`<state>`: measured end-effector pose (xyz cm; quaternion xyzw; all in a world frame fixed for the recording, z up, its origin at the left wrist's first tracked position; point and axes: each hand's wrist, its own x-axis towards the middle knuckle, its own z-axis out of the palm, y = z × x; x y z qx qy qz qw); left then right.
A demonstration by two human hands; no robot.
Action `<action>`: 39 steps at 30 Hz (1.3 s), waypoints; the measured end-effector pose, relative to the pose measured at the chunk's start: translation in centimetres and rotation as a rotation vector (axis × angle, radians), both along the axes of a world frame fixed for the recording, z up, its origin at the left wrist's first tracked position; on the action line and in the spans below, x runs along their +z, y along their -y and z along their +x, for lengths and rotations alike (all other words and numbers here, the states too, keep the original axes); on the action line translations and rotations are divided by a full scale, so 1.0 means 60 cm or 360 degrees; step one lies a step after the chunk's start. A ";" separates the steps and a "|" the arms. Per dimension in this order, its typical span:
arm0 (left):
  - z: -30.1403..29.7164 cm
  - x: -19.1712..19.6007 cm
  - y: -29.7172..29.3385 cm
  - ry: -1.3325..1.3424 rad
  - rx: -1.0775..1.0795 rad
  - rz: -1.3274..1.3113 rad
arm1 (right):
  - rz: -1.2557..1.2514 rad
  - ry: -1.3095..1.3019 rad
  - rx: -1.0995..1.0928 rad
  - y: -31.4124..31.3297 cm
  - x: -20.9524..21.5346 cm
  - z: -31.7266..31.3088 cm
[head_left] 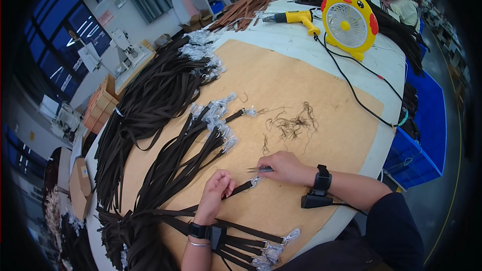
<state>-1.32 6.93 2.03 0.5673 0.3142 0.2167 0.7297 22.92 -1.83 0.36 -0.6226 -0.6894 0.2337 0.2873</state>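
My left hand is closed on a dark brown strap, near its end with a metal clasp in clear plastic. In my right hand is a small pair of thread snips, with the pointed blades toward my left hand, just above the clasp. More dark straps with wrapped clasps fan out below my left wrist. Another bunch of straps lies to the left, its plastic-wrapped ends on the brown board. Loose dark threads lie beyond my hands.
A large pile of dark straps covers the left side. Farther back are a yellow heat gun, a yellow chick-shaped fan and a black cable. Blue bins stand right of the table. Another person is at the far right.
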 end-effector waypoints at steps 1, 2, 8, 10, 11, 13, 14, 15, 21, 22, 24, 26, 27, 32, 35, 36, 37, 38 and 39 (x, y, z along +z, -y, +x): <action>-0.004 -0.001 -0.003 0.0126 0.0072 -0.0074 | -0.0005 -0.0008 -0.0007 0.000 0.001 0.000; -0.006 0.001 -0.005 0.0125 0.0073 -0.0075 | -0.0013 -0.0015 -0.0014 0.000 0.001 0.000; -0.009 0.020 0.011 -0.0420 0.0309 0.0893 | 0.0012 0.0009 0.0069 0.003 0.013 0.003; -0.002 0.016 0.030 -0.0630 0.0181 0.0887 | 0.0194 0.0086 0.0050 0.012 0.026 -0.011; 0.003 0.010 0.041 -0.0716 0.0148 0.1119 | 0.0378 0.0157 0.0028 0.017 0.033 -0.019; 0.008 0.008 0.051 -0.0781 0.0146 0.1333 | 0.0408 0.0344 0.0131 0.023 0.047 -0.031; 0.009 0.007 0.051 -0.0774 0.0158 0.1326 | 0.0440 0.0516 0.0209 0.025 0.050 -0.037; 0.009 0.004 0.050 -0.0759 0.0158 0.1368 | 0.0437 0.0526 0.0220 0.025 0.052 -0.040; 0.002 -0.007 0.048 -0.0723 0.0199 0.1417 | 0.0539 0.0763 0.0344 0.016 0.066 -0.053; 0.002 -0.007 0.048 -0.0711 0.0199 0.1436 | 0.0542 0.0799 0.0362 0.015 0.070 -0.054; 0.003 -0.008 0.050 -0.0697 0.0214 0.1425 | 0.0543 0.0841 0.0382 0.015 0.074 -0.055; 0.002 -0.009 0.051 -0.0689 0.0227 0.1415 | 0.0556 0.0805 0.0398 0.013 0.076 -0.056; 0.001 -0.010 0.051 -0.0697 0.0231 0.1404 | 0.0557 0.0805 0.0403 0.010 0.077 -0.057; 0.002 -0.008 0.051 -0.0676 0.0237 0.1398 | 0.0436 0.0953 0.0462 -0.003 0.067 -0.055; 0.001 -0.012 0.050 -0.0618 0.0264 0.1314 | 0.0358 0.0658 0.0344 0.003 0.053 -0.059; 0.002 -0.013 0.051 -0.0594 0.0278 0.1281 | 0.0360 0.0659 0.0348 0.004 0.043 -0.060; 0.002 -0.013 0.051 -0.0571 0.0292 0.1248 | 0.0385 0.0538 0.0268 0.005 0.031 -0.060; 0.002 -0.014 0.050 -0.0574 0.0294 0.1247 | 0.0408 0.0414 0.0189 0.004 0.029 -0.062; 0.002 -0.015 0.050 -0.0565 0.0298 0.1228 | 0.0408 0.0412 0.0191 0.003 0.030 -0.062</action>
